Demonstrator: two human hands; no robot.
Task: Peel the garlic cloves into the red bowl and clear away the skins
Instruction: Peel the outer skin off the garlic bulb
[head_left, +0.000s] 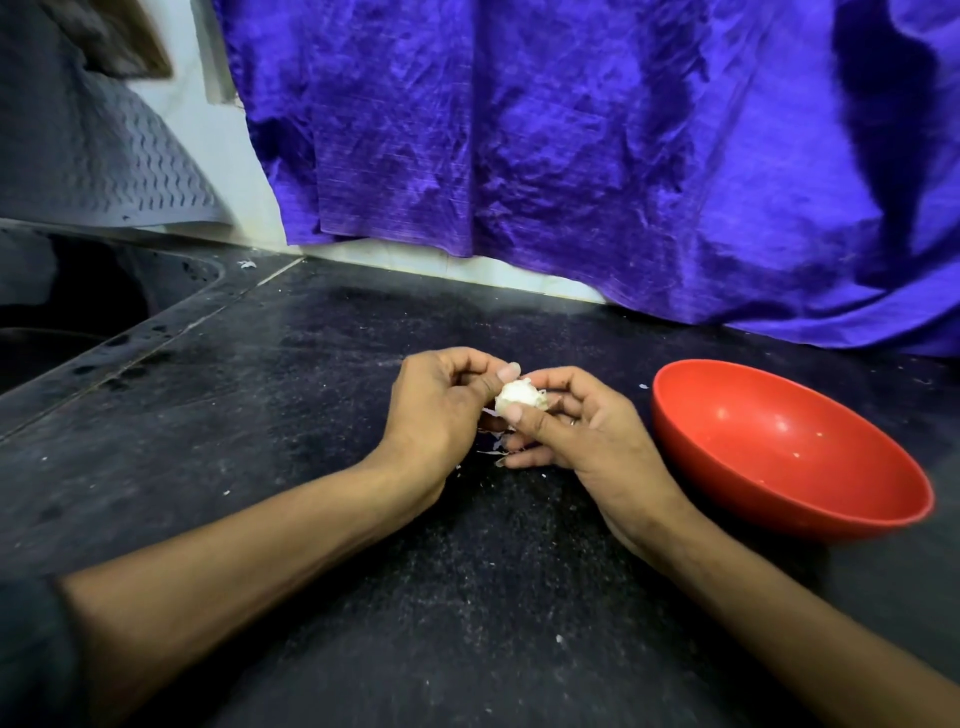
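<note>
Garlic (519, 396) held in both hands over a black counter (311, 415), red bowl (789, 447) just to the right.

Bowl: upright, only a few pale specks inside, no cloves. Left hand (441, 410) and right hand (566, 421): fingers and thumbs curled, pinching the white garlic between them. Skin scraps (491, 451): on the counter under the hands. Behind: creased purple cloth (571, 145); sink (78, 291) far left. No legible writing.
</note>
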